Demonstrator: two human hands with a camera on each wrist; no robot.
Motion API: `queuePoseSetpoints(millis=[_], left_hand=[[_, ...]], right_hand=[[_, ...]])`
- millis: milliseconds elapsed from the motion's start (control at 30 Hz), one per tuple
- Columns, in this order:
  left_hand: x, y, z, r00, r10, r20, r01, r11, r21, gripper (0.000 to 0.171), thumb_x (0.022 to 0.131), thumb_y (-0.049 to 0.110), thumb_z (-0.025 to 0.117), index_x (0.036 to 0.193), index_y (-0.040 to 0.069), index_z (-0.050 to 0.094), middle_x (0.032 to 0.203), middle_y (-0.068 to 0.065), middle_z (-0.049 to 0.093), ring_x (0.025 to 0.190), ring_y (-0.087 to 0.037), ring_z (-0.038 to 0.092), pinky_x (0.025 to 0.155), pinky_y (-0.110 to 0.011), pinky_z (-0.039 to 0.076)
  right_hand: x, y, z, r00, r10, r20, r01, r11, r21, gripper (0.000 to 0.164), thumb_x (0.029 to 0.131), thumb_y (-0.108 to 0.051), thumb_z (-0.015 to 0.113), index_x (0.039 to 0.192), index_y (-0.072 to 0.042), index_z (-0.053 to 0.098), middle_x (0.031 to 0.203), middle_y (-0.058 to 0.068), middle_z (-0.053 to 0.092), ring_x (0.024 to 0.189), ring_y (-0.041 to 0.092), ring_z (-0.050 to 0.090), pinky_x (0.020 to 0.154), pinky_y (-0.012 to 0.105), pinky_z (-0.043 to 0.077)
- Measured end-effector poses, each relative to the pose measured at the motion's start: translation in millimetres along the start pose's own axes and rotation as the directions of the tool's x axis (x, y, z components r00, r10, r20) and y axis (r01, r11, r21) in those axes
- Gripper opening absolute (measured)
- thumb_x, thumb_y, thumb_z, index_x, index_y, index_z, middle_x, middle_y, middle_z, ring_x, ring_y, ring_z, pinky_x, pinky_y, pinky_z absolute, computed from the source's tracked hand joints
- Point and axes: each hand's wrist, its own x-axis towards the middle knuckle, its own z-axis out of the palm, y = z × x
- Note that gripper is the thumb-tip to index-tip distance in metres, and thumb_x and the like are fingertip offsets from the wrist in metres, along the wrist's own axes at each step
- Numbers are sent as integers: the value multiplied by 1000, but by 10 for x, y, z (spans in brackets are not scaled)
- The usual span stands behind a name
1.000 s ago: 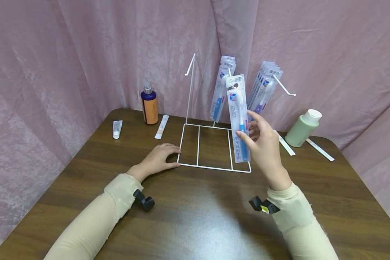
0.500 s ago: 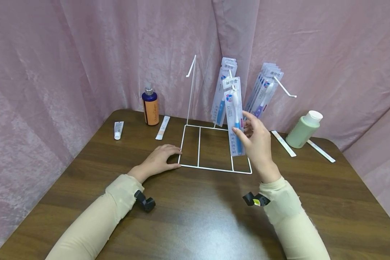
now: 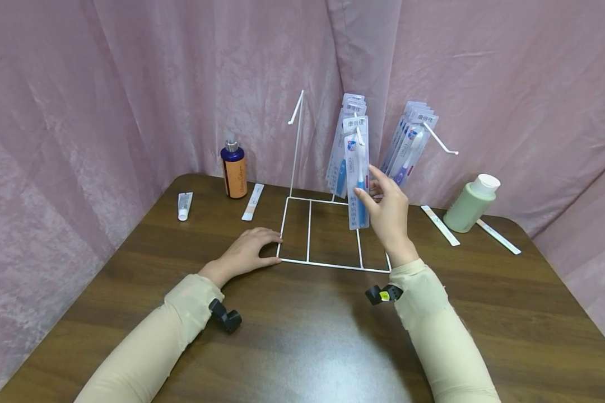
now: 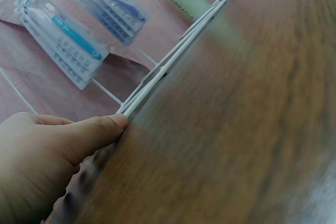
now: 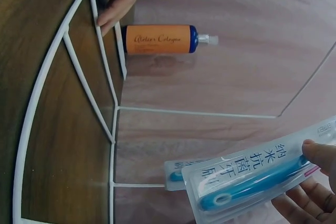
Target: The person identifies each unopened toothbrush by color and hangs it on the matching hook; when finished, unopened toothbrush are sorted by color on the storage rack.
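Note:
My right hand (image 3: 389,215) pinches a blister-packed blue toothbrush (image 3: 357,182) between thumb and fingers, holding it upright. A white hook tip shows in front of that pack, near its top. Behind it, several similar blue toothbrush packs (image 3: 339,143) hang on the middle hook of the white wire rack (image 3: 308,229). Purple toothbrush packs (image 3: 408,143) hang on the right hook, whose end sticks out in front. My left hand (image 3: 246,251) rests at the rack's front left corner. In the left wrist view its thumb (image 4: 113,121) touches the wire; the other fingers are mostly hidden there.
The rack's left hook (image 3: 296,107) carries nothing. Around it on the wooden table (image 3: 282,336) are a blue-and-orange bottle (image 3: 235,170), a small tube (image 3: 184,206), a white sachet (image 3: 252,202), a green bottle (image 3: 471,204) and two more sachets (image 3: 440,225) at right.
My right hand has moved left and away from me with the toothbrush pack, bringing its top onto the middle hook's tip. My left hand has stayed at the rack's corner.

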Motion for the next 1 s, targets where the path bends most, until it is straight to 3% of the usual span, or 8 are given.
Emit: queuePoseSetpoints(millis=[1000], left_hand=[[-6, 6, 6, 1000, -11, 1, 11, 1000, 9, 49, 85, 43, 70, 125, 14, 64, 136, -6, 58, 132, -28, 47, 112, -49, 33]], right_hand=[[323, 189, 350, 996, 78, -38, -78, 997, 0, 54, 85, -19, 74, 135, -12, 56, 103, 21, 67, 90, 33, 68, 80, 43, 55]])
